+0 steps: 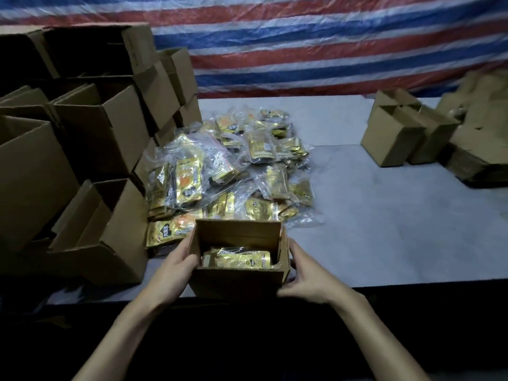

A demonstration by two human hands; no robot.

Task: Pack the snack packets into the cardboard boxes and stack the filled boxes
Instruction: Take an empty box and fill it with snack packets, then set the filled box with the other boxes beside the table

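A small open cardboard box [237, 281] stands at the table's near edge with gold snack packets [239, 259] lying inside it. My left hand [176, 266] grips the box's left wall, thumb over the rim. My right hand [308, 276] grips its right wall and lower corner. Just behind the box lies a heap of gold snack packets in clear bags [233, 166], spread over the middle of the table.
A tall stack of open cardboard boxes [82, 149] fills the left side. Two small boxes [404, 136] and a pile of flattened cartons [478, 149] sit at the right. The white table [384, 215] ends at a striped tarpaulin [302, 42].
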